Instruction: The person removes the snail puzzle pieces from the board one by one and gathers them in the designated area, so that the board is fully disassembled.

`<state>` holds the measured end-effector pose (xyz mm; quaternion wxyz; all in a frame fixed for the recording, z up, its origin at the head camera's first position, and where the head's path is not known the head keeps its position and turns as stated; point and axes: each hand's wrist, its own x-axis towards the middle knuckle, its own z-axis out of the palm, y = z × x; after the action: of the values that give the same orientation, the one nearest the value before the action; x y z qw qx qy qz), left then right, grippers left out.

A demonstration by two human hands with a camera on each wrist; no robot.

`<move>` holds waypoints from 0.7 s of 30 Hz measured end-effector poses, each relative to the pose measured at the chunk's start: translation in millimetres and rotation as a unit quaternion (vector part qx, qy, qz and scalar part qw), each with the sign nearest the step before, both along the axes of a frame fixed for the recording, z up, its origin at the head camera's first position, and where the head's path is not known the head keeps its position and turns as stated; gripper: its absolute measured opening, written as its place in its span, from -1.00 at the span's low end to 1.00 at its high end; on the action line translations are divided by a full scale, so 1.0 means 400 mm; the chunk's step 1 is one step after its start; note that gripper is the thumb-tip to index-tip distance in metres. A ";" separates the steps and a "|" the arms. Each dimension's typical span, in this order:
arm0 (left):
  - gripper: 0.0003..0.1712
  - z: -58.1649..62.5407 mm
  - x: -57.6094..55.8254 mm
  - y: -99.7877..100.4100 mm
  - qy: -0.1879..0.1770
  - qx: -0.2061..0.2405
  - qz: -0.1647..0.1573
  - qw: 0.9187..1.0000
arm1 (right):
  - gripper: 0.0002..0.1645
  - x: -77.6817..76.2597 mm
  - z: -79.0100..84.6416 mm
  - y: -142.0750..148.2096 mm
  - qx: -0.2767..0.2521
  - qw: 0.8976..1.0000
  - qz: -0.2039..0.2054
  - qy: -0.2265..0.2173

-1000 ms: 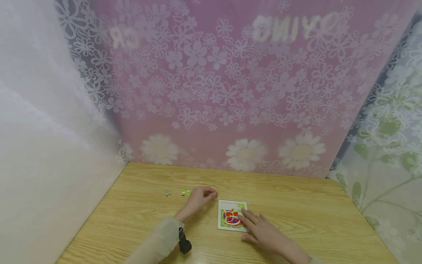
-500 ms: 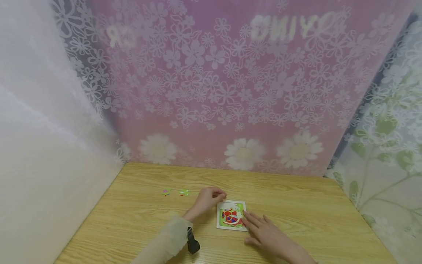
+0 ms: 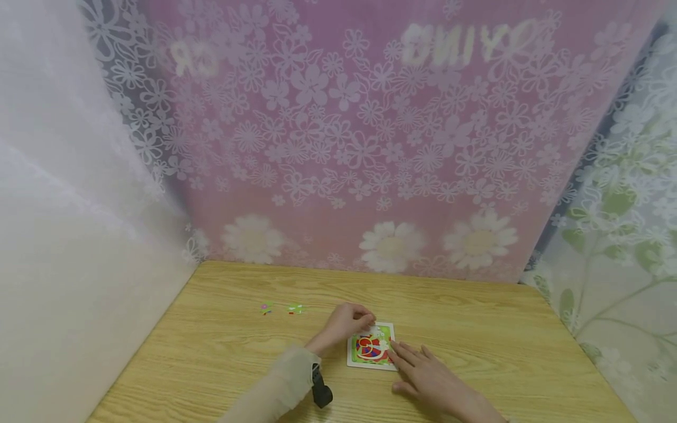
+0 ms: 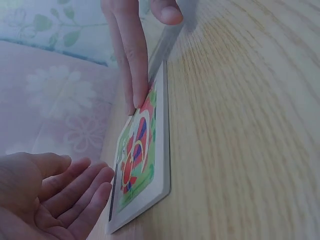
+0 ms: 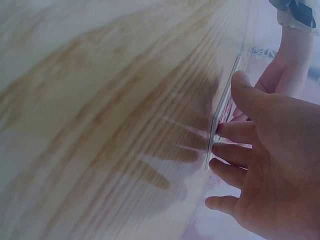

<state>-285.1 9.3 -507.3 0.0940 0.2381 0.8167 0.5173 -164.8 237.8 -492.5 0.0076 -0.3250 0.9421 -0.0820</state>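
Note:
A small square picture puzzle board (image 3: 370, 366) with a white frame lies flat on the wooden table. Its picture is red, blue and green, with a pale bare area at the upper left. My left hand (image 3: 346, 322) is over the board's upper left edge. In the left wrist view, that left hand (image 4: 55, 195) has bent fingers beside the board's edge; no piece shows between thumb and fingers, though one could be hidden. My right hand (image 3: 431, 376) rests against the board's right side with fairly straight fingertips, also seen near the board's edge in the right wrist view.
Two small green puzzle pieces, one with a pink spot (image 3: 265, 308) and one with white marks (image 3: 295, 309), lie on the table (image 3: 238, 352) left of the board. A black strapped device (image 3: 321, 388) is on the left wrist. Flowered curtains (image 3: 338, 147) enclose the table's back and sides.
My left hand has moved right, from beside the board to over its upper left edge. The right hand has shifted slightly right, its fingertips at the board's right edge. The loose pieces stay put.

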 end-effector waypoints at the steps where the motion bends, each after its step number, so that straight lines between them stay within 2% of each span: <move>1: -0.72 0.001 0.002 0.003 -0.008 0.006 -0.005 1.000 | -0.19 0.000 0.000 0.000 0.000 1.000 0.000 0.000; 4: -0.72 0.006 0.007 0.009 -0.008 0.000 -0.018 1.000 | -0.18 -0.001 -0.001 0.000 -0.002 1.000 0.000 -0.002; 11: -0.78 0.000 0.010 0.023 0.038 -0.073 -0.013 0.996 | -0.19 0.000 0.001 0.000 0.000 1.000 0.002 -0.007; 16: -0.78 -0.004 0.009 0.031 0.053 -0.088 -0.015 0.995 | -0.18 0.002 0.004 0.001 -0.006 1.000 0.002 -0.016; 21: -0.79 -0.005 0.011 0.037 0.050 -0.089 -0.015 0.995 | -0.19 0.000 0.001 -0.001 -0.003 1.000 0.000 -0.012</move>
<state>-280.9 24.0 -509.3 0.0811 0.2666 0.8595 0.4285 -164.8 237.6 -492.2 0.0178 -0.3236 0.9419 -0.0885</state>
